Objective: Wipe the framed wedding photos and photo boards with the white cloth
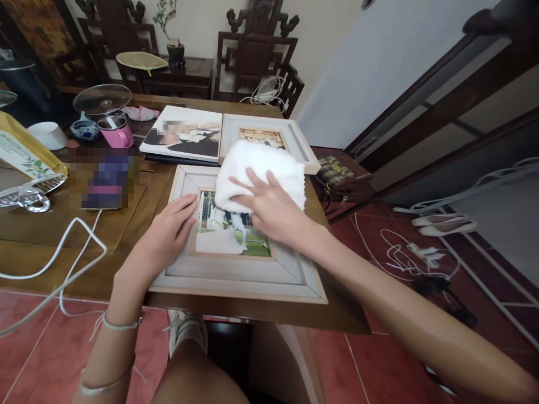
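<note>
A picture frame (236, 275) with a wide whitish border lies flat at the table's front edge, with an outdoor photo (229, 235) inside. My left hand (170, 227) rests on the frame's left border, fingers stretched out flat. Over the frame's upper right part, my right hand (275, 210) presses a folded white cloth (261, 168) with fingers spread on top of it. The cloth hides the photo's top edge and also overlaps a second whitish frame (303, 140) just behind. Beside that one lies a white-edged photo panel (197, 126) on something dark.
On the wooden table (155, 185)'s left side are a phone (105, 182) on a white cable (80, 269), a hair claw clip (31, 196), a yellow packet (29, 151), a pink mug (115, 132), a white cup (46, 136) and a glass lid (102, 100). Cables (412, 255) lie on the right floor.
</note>
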The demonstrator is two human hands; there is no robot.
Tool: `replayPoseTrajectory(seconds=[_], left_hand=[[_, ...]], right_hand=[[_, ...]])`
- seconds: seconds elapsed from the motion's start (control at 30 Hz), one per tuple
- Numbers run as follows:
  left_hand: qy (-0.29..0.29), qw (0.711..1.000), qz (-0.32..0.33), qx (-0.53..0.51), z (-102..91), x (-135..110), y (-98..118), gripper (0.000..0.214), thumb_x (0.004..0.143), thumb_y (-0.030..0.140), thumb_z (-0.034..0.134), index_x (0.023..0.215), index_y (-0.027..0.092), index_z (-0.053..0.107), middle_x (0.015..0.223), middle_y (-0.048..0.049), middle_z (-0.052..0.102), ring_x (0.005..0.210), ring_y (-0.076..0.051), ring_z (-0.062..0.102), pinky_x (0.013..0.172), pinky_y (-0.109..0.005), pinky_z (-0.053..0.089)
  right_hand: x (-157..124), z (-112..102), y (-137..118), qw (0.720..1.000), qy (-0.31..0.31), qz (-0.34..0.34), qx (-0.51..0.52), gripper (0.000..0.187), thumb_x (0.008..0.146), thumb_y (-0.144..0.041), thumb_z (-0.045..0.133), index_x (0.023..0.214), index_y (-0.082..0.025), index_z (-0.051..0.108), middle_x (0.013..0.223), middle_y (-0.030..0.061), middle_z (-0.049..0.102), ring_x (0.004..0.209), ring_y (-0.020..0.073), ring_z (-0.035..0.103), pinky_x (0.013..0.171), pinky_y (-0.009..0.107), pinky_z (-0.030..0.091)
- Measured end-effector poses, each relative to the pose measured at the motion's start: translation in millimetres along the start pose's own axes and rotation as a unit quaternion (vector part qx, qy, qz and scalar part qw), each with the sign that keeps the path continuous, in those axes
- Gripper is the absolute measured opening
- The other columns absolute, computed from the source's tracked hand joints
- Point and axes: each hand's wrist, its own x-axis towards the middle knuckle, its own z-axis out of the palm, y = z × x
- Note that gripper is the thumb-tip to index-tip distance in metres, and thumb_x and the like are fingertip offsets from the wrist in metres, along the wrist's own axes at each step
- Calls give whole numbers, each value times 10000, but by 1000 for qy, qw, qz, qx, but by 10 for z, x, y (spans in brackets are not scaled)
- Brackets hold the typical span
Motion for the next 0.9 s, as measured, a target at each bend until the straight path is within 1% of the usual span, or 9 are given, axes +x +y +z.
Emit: replayPoseTrajectory(seconds=[0.13, 0.2, 0.27, 0.4, 0.47, 0.53, 0.63, 0.77, 0.9], left_hand=[[3, 1000, 2, 0, -6, 1, 13, 459, 1016, 298, 364, 1377, 85, 552, 1471, -163, 523, 1381, -260, 474, 1175, -470, 368], [5, 1000, 3, 0, -9, 2, 20, 461, 1017, 296, 357, 1376, 82, 553, 1467, -165, 526, 1377, -262, 478, 1173, -471, 371], [7, 1000, 3, -1, -11, 4, 22, 464, 1017, 294, 354, 1374, 75, 555, 1463, -169, 529, 1374, -269, 481, 1172, -473, 373], [7, 1000, 7, -5, -17, 3, 22, 460, 1016, 297, 359, 1377, 91, 557, 1463, -161, 530, 1371, -273, 484, 1175, -466, 371], [2, 1000, 4, -6, -22, 0, 24, 458, 1018, 298, 353, 1385, 109, 551, 1471, -149, 524, 1375, -270, 478, 1176, -467, 369], [-2, 1000, -2, -4, -24, -4, 27, 458, 1021, 299, 344, 1392, 119, 544, 1479, -141, 517, 1378, -266, 474, 1177, -468, 367], [-2, 1000, -3, -1, -16, -7, 20, 463, 1022, 302, 346, 1394, 108, 540, 1484, -151, 510, 1383, -266, 468, 1182, -466, 358], [-1, 1000, 9, -3, 11, -1, -18, 469, 1017, 303, 362, 1389, 78, 540, 1481, -171, 507, 1385, -276, 463, 1186, -460, 350], [8, 1000, 16, -7, 27, 4, -38, 471, 1016, 312, 368, 1381, 74, 546, 1470, -177, 517, 1371, -282, 479, 1170, -471, 372]], right_hand=[[-230, -196, -321, 993, -93, -45, 58, 678, 739, 84, 461, 1326, -212, 628, 1573, 94, 374, 1475, 396, 226, 1131, 698, 261], [-427, -348, -492, 980, -156, -76, 97, 658, 748, 59, 515, 1309, -261, 642, 1579, 78, 368, 1468, 396, 250, 1121, 687, 298], [-627, -463, -640, 966, -196, -110, 126, 583, 768, -3, 586, 1272, -286, 667, 1572, 74, 385, 1448, 409, 296, 1095, 688, 346], [-895, -487, -819, 958, -191, -145, 155, 394, 780, -156, 691, 1144, -299, 728, 1519, 57, 475, 1410, 415, 378, 1088, 689, 363], [-918, -429, -818, 958, -183, -144, 166, 431, 750, -146, 695, 1148, -310, 724, 1522, 48, 474, 1426, 406, 355, 1094, 676, 362], [-860, -361, -743, 963, -167, -125, 171, 537, 744, -61, 619, 1213, -312, 693, 1553, 42, 429, 1458, 371, 304, 1111, 645, 358], [-642, -256, -519, 983, -114, -69, 128, 693, 725, 71, 460, 1296, -273, 647, 1577, 46, 386, 1481, 325, 258, 1163, 622, 283], [-203, -84, -177, 999, -29, -14, 29, 733, 707, 100, 410, 1347, -198, 606, 1590, 61, 354, 1490, 374, 205, 1161, 705, 175], [157, 70, -58, 1000, -6, -3, -11, 780, 683, 123, 403, 1352, -228, 597, 1608, 32, 306, 1496, 417, 135, 1109, 788, 157]])
